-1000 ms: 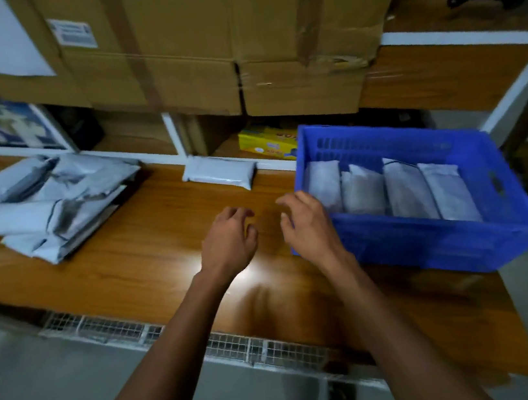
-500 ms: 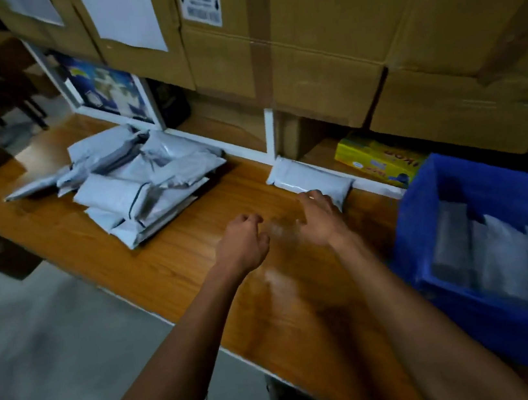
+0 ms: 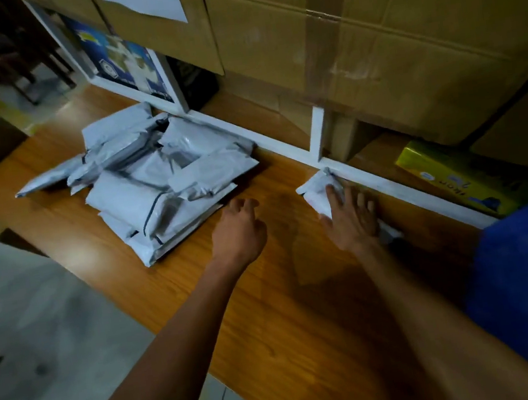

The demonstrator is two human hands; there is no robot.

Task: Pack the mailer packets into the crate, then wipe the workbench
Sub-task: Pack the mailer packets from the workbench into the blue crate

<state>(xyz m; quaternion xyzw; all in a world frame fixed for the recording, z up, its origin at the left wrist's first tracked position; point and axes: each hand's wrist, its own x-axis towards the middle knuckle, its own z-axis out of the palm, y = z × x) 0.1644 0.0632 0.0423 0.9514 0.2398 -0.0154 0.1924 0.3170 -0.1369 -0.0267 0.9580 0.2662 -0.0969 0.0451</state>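
A heap of several grey mailer packets (image 3: 154,178) lies on the wooden workbench (image 3: 292,314) at the left. A single grey packet (image 3: 317,192) lies against the white shelf rail. My right hand (image 3: 351,218) rests flat on that packet, fingers spread, covering most of it. My left hand (image 3: 238,232) hovers over the bench just right of the heap, fingers loosely curled and holding nothing. The blue crate (image 3: 524,278) shows only its near corner at the right edge; its contents are out of view.
Large cardboard boxes (image 3: 367,26) sit on the shelf above the bench. A yellow box (image 3: 457,186) lies under them behind the white rail (image 3: 286,149). A blue printed panel (image 3: 121,64) stands at the back left. The grey floor (image 3: 39,350) lies below the bench's front edge.
The view has swung left, so the crate has slid to the right edge. My right hand has moved from the crate onto the single packet. My left hand has moved toward the heap.
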